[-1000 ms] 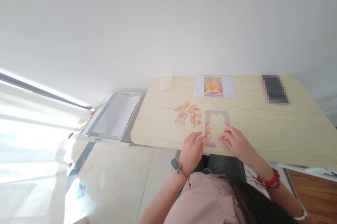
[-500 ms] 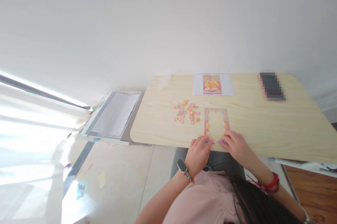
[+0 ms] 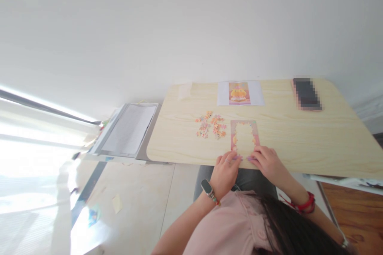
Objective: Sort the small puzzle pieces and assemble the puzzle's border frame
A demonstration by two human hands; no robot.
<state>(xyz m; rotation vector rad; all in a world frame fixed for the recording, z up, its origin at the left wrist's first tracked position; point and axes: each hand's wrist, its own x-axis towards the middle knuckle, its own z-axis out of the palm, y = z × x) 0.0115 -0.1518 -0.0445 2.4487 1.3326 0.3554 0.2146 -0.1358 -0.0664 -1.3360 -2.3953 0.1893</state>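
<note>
Low in the frame's centre, the left hand point(image 3: 226, 171) and right hand point(image 3: 268, 164) lie palm-down, wrists bent up over the worktop point(image 3: 299, 139) edge. Their fingers point(image 3: 231, 158) are spread loosely, gripping nothing, tips pressing the puzzle frame's point(image 3: 244, 138) near edge. Loose pieces point(image 3: 210, 125) lie just left of it.

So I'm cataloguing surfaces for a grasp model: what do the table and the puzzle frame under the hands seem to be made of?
The table looks like pale wood-grain laminate, matte with a soft sheen; streaky grain lines show. The puzzle frame looks like thin printed cardboard, flat and matte, with a pink and orange border; the left hand and right hand touch its near edge. The loose pieces beside it look alike.
</note>
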